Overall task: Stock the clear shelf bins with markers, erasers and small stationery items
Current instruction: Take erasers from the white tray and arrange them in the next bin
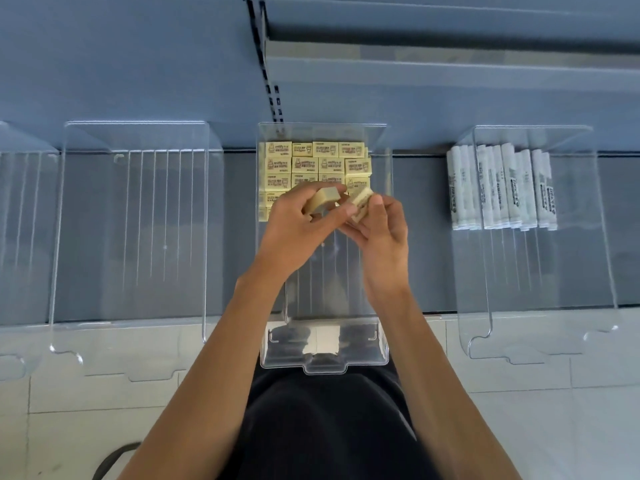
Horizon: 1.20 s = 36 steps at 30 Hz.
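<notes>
Pale yellow erasers, white markers

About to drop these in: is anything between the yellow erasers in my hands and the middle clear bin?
Nothing visible. The left hand and right hand hold pale yellow block erasers above the open clear plastic bin; its floor is bare in front of the stacked erasers.

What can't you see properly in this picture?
Head view:
- Front erasers in the middle bin: covered by the left hand and right hand, each holding one eraser.
- Writing on the markers: too small to read.
- Far-left bin: cut off by the picture's edge.
- Dark curved thing at the bottom: cut off, cannot tell what it is.
</notes>
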Each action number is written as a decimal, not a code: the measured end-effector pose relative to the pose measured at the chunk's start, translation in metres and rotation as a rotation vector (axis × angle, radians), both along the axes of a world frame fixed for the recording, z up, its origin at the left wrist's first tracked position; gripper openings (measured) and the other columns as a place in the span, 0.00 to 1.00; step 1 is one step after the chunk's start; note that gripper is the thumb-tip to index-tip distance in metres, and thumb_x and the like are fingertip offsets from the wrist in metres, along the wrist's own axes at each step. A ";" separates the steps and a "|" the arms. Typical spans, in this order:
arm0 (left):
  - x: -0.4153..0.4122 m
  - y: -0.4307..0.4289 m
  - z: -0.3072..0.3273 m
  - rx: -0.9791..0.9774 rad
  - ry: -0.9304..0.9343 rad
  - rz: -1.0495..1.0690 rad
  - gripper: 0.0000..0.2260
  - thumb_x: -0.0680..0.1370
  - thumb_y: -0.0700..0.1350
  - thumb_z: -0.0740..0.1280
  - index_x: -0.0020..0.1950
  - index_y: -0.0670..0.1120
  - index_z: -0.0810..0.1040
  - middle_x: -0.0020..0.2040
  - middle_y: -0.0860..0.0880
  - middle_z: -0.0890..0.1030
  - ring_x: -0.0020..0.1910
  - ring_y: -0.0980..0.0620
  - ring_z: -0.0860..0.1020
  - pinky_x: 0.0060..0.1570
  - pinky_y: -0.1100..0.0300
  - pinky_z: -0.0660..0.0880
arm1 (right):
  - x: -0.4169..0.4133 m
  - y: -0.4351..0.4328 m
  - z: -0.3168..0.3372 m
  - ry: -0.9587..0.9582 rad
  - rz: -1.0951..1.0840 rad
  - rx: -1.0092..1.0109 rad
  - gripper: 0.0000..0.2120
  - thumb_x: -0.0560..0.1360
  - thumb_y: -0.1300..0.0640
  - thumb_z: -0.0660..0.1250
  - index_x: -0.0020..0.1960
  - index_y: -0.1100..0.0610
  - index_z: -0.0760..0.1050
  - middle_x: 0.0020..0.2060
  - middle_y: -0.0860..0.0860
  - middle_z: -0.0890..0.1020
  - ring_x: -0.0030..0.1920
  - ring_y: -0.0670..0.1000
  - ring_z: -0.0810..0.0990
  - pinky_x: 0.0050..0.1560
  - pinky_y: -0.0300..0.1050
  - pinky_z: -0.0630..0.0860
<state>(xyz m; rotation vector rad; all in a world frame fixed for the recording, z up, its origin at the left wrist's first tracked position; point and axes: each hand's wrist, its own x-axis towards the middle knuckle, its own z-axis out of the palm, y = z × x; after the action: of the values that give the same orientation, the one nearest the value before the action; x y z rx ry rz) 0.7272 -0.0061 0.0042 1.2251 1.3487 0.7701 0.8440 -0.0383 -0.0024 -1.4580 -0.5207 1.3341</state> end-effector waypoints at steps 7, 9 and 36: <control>0.002 0.009 -0.016 -0.140 -0.063 0.054 0.06 0.80 0.44 0.68 0.43 0.49 0.80 0.26 0.58 0.72 0.25 0.58 0.67 0.27 0.64 0.63 | 0.009 0.009 0.002 -0.303 0.213 0.022 0.08 0.84 0.60 0.55 0.61 0.60 0.68 0.52 0.55 0.83 0.45 0.50 0.85 0.46 0.45 0.83; 0.000 0.010 -0.019 -0.177 -0.071 0.075 0.06 0.80 0.44 0.68 0.43 0.48 0.80 0.25 0.57 0.70 0.23 0.58 0.65 0.26 0.64 0.62 | 0.017 0.012 0.003 -0.537 0.305 0.051 0.10 0.82 0.59 0.60 0.62 0.59 0.71 0.51 0.52 0.82 0.42 0.45 0.84 0.44 0.44 0.83; -0.001 0.018 -0.029 -0.382 -0.446 0.158 0.09 0.82 0.44 0.63 0.46 0.40 0.77 0.34 0.51 0.78 0.26 0.55 0.62 0.27 0.61 0.57 | 0.039 0.048 0.002 -0.999 0.549 0.288 0.18 0.69 0.51 0.77 0.53 0.58 0.79 0.48 0.50 0.81 0.36 0.40 0.75 0.37 0.31 0.74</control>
<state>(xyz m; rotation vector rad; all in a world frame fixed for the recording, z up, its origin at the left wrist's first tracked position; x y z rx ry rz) 0.7267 0.0119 -0.0245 0.6068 1.1586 0.7944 0.8833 0.0092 -0.0006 -1.7293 -1.7780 0.7607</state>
